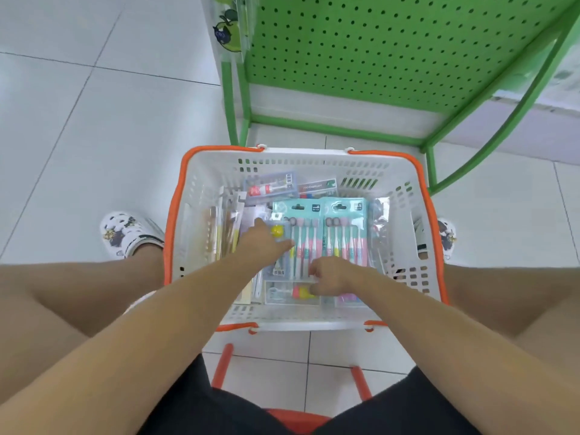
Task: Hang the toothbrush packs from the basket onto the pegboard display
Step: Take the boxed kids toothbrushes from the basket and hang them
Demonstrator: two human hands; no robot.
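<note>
A white basket (201,183) with orange handles sat on the tiled floor (94,127) between the person's knees, directly in front of the green pegboard (392,48), whose visible lower part carried no packs; only a clear packet with a green cartoon figure (227,29) hung at the stand's left edge. The toothbrush packs lay flat and crowded inside the basket. Two teal-carded packs (342,227) of pink and teal brushes lay side by side in the middle, touching each other. Behind them, toward the pegboard, lay a clear pack with a red and white item (271,186) and a grey-topped pack (317,187). Several thin packs (224,227) stood on edge against the left wall. The left hand (262,243) reached into the middle of the basket, its fingers fairly straight and spread over a clear pack with a yellow piece (276,231), resting on it beside the left teal pack. The right hand (329,276) was lower, near the basket's near wall, with its fingers curled down onto the bottom edge of the left teal pack; whether it actually gripped that pack could not be told. A patterned white shoe (125,235) showed on each side of the basket.
</note>
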